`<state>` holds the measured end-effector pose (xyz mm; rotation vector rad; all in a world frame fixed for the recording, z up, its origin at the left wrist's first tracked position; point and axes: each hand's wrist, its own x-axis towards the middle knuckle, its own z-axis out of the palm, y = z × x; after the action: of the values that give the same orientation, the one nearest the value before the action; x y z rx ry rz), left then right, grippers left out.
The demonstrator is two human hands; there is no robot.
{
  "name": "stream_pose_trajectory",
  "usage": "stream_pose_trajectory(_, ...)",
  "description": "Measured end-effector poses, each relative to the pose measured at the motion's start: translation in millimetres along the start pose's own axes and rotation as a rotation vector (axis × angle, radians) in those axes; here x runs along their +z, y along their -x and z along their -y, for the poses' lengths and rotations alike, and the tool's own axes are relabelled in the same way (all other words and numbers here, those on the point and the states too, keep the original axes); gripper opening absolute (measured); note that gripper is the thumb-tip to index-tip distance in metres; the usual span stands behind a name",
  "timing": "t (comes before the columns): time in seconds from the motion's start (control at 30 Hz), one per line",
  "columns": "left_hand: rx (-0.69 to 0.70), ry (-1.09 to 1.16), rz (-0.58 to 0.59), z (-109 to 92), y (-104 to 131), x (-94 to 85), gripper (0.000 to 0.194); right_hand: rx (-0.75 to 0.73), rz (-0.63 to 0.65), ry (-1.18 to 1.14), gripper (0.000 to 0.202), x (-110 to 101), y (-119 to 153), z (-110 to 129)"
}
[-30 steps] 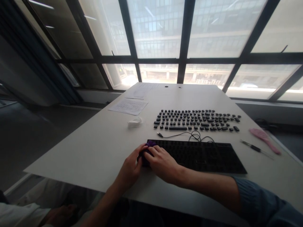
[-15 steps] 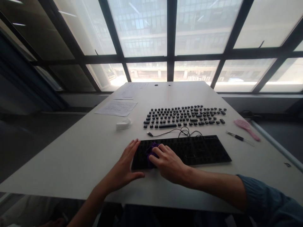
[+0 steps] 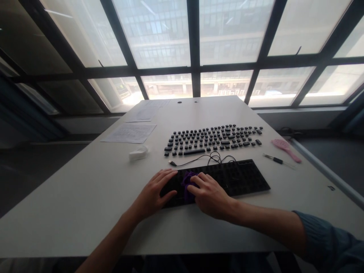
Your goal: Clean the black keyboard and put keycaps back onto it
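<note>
A black keyboard base without its keycaps lies flat on the white table. My left hand rests over its left end, fingers stretched towards the far edge and the thumb apart on top. Bunched in my right hand is a purple cloth, which the fingers press onto the left part of the base. Part of the cloth is hidden under these fingers. The base's black cable lies loosely coiled behind it, with the plug at the left.
Several loose black keycaps lie in rows beyond the cable. A white object and paper sheets are on the left. At the right lie a pink hairbrush and a slim tool with a black grip.
My left hand has slid inward, its thumb now over the base. The right hand with the cloth has shifted slightly right along the base. The camera view has turned a little.
</note>
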<state>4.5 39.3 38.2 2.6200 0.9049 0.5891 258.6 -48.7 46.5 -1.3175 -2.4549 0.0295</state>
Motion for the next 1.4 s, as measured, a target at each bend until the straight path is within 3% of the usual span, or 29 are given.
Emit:
stream_pose_trajectory(0.1, -0.033, 0.002, -0.046, 9, 3, 2.4, 0.040, 0.009, -0.084, -0.039, 0.026, -5, 1, -5)
stream_pose_trajectory(0.2, -0.068, 0.012, -0.050, 14, 2, 1.1, 0.037, -0.035, -0.091, -0.053, 0.032, -5, 2, -8)
stream_pose_trajectory(0.37, -0.137, 0.017, -0.102, 19, 0, -2.7, 0.039, -0.056, -0.022, -0.027, 0.032, 1, 4, -11)
stream_pose_trajectory(0.63, -0.245, 0.021, -0.136, 38, 4, -15.2, 0.059, -0.035, -0.062, -0.083, 0.036, -10, 25, -34)
stream_pose_trajectory(0.7, -0.244, 0.049, -0.085, 36, 6, -17.5, 0.067, -0.006, -0.079, -0.093, 0.033, -12, 27, -37)
stream_pose_trajectory(0.87, -0.125, 0.131, 0.194, 28, 13, -20.9, 0.114, -0.042, -0.173, -0.167, 0.043, -8, 21, -30)
stream_pose_trajectory(0.97, -0.108, 0.138, 0.262, 29, 16, -23.0, 0.127, -0.102, -0.177, -0.143, 0.044, -1, 7, -17)
stream_pose_trajectory(1.2, -0.081, 0.115, 0.281, 30, 17, -23.5, 0.131, -0.102, -0.052, 0.008, 0.028, 18, -30, 13)
stream_pose_trajectory(1.4, -0.040, 0.047, 0.244, 18, 14, -18.9, 0.122, -0.081, -0.006, 0.050, 0.016, 22, -30, 11)
